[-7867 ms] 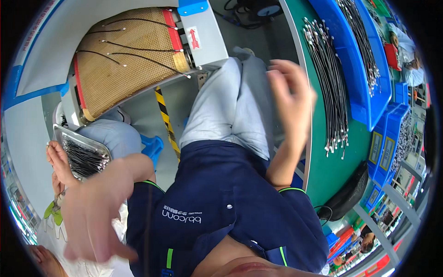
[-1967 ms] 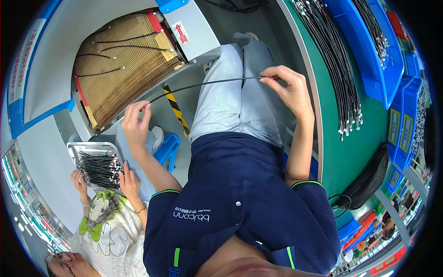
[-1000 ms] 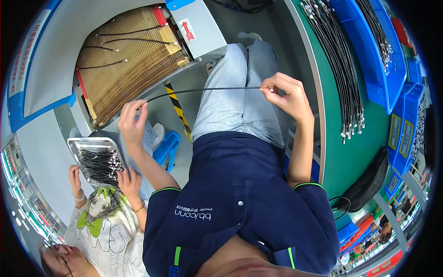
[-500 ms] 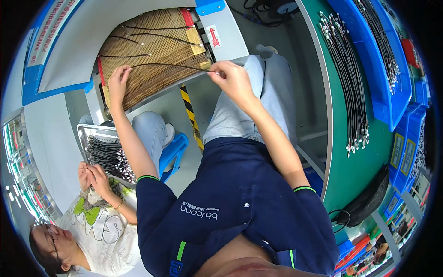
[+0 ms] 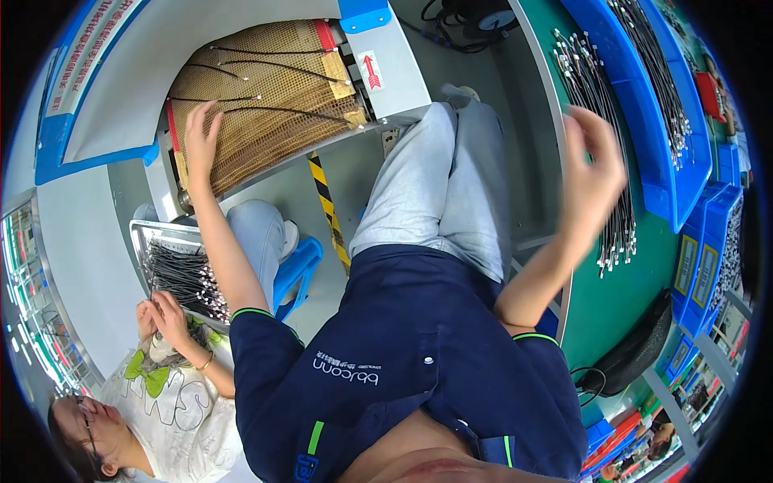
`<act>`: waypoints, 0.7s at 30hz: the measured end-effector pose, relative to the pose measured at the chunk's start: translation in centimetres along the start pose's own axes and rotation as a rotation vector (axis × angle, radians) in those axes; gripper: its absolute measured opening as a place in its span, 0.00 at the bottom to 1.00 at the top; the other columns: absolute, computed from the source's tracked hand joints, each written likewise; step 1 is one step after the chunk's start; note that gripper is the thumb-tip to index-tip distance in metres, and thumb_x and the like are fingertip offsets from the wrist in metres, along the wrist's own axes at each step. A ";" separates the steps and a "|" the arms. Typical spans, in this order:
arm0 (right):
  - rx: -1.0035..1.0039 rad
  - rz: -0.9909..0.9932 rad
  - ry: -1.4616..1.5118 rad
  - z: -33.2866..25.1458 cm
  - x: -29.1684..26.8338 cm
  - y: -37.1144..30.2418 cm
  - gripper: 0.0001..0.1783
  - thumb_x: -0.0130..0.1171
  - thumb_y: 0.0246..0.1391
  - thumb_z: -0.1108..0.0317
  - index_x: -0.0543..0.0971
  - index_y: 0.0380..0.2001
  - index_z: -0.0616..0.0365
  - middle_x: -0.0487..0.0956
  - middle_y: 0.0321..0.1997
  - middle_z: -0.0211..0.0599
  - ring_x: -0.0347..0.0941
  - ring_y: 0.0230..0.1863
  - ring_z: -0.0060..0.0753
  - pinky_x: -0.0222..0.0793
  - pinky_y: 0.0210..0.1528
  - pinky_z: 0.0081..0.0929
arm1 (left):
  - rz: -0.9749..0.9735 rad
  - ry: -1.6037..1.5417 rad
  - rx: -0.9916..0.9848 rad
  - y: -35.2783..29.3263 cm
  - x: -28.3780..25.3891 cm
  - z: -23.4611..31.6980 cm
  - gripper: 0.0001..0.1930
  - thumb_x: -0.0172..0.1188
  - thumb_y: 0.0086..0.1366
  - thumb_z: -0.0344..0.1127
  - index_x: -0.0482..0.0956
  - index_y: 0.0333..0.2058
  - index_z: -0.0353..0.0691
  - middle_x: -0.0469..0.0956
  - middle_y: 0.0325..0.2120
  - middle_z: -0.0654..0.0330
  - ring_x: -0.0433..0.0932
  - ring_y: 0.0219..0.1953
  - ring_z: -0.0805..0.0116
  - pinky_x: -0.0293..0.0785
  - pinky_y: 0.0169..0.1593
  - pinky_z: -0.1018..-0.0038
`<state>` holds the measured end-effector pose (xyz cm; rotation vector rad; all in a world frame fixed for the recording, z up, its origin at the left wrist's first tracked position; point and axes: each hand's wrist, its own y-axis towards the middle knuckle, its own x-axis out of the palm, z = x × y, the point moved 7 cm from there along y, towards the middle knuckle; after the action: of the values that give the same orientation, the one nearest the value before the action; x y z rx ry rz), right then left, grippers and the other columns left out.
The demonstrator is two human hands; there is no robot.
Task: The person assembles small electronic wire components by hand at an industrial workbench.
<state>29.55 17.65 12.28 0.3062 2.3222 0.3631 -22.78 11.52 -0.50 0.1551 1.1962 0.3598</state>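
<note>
My left hand [image 5: 201, 146] is over the near left edge of the brown mesh conveyor belt [image 5: 250, 149], its fingers apart and holding nothing. Beside its fingertips, a thin black cable [image 5: 294, 111] lies across the belt. Several similar black cables [image 5: 282, 67] with small pale connectors are spread farther back. My right hand [image 5: 594, 177], smeared by motion, is above the edge of the green table on the right. Its fingers are loosely curled with a gap at the thumb, and nothing shows in them. It partly covers a long bundle of black cables [image 5: 618, 233].
Blue bins [image 5: 680, 181] with more cables stand along the green table [image 5: 592, 322], near a black mesh pouch [image 5: 644, 342]. At lower left a co-worker's hands [image 5: 165, 320] are beside a metal tray [image 5: 138, 233] of black cables. A blue stool [image 5: 298, 278] stands between us.
The cable that was stretched between my hands now lies on the belt. My right hand has swung right to the cable bundle; my left has let go and opened.
</note>
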 end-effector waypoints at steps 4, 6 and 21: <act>0.105 0.109 -0.406 5.5 -7.6 0.2 0.12 0.62 0.48 0.68 0.78 0.37 0.60 0.78 0.35 0.43 0.74 0.36 0.38 0.69 0.42 0.31 | 0.091 -0.019 0.014 -0.8 -0.3 3.9 0.15 0.56 0.61 0.33 0.73 0.47 0.40 0.69 0.49 0.53 0.67 0.53 0.54 0.63 0.56 0.66; 0.278 -0.010 -0.516 8.1 -7.6 -0.8 0.11 0.62 0.48 0.68 0.78 0.35 0.61 0.77 0.37 0.47 0.73 0.40 0.43 0.67 0.45 0.33 | 0.102 -0.059 0.017 -1.6 -0.2 5.7 0.15 0.56 0.61 0.32 0.73 0.48 0.40 0.69 0.49 0.53 0.67 0.53 0.55 0.62 0.56 0.66; 0.147 0.567 -0.134 4.5 -11.1 -1.0 0.04 0.63 0.48 0.74 0.79 0.28 0.63 0.79 0.27 0.32 0.70 0.27 0.22 0.67 0.33 0.20 | -0.023 -0.310 0.052 -6.1 3.9 16.9 0.13 0.57 0.59 0.27 0.74 0.45 0.38 0.70 0.49 0.54 0.68 0.52 0.57 0.62 0.56 0.67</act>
<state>40.34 13.83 16.11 1.0371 2.1007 0.4289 -4.63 8.46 0.35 0.2337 0.9006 0.2732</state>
